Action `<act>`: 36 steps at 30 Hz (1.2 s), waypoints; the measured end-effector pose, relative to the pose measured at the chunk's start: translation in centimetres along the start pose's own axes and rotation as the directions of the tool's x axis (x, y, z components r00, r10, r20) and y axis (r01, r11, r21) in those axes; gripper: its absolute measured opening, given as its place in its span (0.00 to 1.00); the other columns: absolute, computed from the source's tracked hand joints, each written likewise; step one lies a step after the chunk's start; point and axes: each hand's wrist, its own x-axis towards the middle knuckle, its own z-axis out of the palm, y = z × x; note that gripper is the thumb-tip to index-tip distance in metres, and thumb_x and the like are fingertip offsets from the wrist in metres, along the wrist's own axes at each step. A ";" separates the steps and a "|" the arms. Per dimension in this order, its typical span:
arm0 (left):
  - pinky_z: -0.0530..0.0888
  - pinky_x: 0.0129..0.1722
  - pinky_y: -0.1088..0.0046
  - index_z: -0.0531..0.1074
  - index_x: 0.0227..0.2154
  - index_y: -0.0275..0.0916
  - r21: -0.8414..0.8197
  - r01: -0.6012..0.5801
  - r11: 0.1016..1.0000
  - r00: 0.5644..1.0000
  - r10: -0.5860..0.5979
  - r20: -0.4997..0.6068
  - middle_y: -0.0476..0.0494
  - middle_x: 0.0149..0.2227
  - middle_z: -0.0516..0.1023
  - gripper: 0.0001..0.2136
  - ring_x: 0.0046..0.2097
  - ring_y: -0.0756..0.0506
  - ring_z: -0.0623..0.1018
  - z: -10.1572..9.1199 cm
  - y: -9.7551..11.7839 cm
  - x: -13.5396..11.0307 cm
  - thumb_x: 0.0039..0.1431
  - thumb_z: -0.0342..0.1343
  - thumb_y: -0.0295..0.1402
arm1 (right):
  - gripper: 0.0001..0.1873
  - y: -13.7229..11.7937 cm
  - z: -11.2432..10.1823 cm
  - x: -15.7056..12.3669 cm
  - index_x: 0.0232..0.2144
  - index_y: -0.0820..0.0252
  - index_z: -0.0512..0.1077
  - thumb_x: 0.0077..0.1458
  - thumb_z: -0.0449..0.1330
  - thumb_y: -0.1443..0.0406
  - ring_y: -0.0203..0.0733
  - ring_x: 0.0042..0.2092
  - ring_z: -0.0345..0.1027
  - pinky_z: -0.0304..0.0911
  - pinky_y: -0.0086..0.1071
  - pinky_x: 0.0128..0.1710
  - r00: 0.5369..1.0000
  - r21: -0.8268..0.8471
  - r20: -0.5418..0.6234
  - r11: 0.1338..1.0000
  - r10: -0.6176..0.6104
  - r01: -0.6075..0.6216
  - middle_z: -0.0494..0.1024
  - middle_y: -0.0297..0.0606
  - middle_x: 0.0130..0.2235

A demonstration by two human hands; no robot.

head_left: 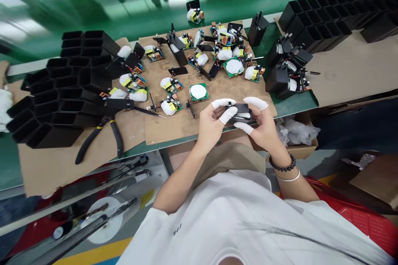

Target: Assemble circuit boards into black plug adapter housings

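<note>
Close to the table's front edge, a black power adapter case is held between my two hands. A black end cap sits tilted over its mouth, and something white shows in the gap. My left hand, with white finger cots, grips the cap side with thumb and fingers. Curled round the opposite side of the case is my right hand, also in white finger cots. Left of my hands lie a green circuit board with a white pad and another board with a white blob.
Black hollow cases stand packed at the left, with more cases at the back right. Black-handled pliers lie front left. Circuit boards crowd the cardboard. Part-filled cases stand to the right.
</note>
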 end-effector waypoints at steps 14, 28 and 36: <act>0.73 0.67 0.59 0.76 0.59 0.42 0.135 -0.199 0.971 0.978 0.188 0.085 0.38 0.63 0.78 0.23 0.65 0.37 0.77 -0.4 1.9 -2.9 0.64 0.66 0.46 | 0.12 -6.7 1.6 0.3 0.44 0.51 0.81 0.62 0.68 0.54 0.41 0.56 0.81 0.80 0.32 0.54 0.801 0.819 0.334 0.267 0.497 -0.507 0.87 0.31 0.51; 0.77 0.60 0.60 0.72 0.60 0.42 0.301 -0.374 0.877 0.927 0.367 0.082 0.37 0.59 0.80 0.34 0.60 0.37 0.80 -2.2 2.3 -3.7 0.53 0.74 0.47 | 0.17 -9.0 5.6 -0.6 0.35 0.51 0.70 0.53 0.73 0.53 0.37 0.38 0.75 0.78 0.32 0.38 0.858 0.711 -0.028 0.613 0.513 -0.344 0.78 0.30 0.40; 0.79 0.50 0.66 0.80 0.46 0.39 -0.235 0.214 0.948 0.974 -0.190 0.122 0.42 0.46 0.85 0.36 0.48 0.39 0.83 -6.3 5.0 -3.7 0.28 0.83 0.41 | 0.25 -7.4 2.0 3.0 0.22 0.55 0.65 0.50 0.76 0.53 0.34 0.27 0.61 0.63 0.29 0.26 0.982 0.291 0.187 0.953 0.028 -0.082 0.67 0.29 0.25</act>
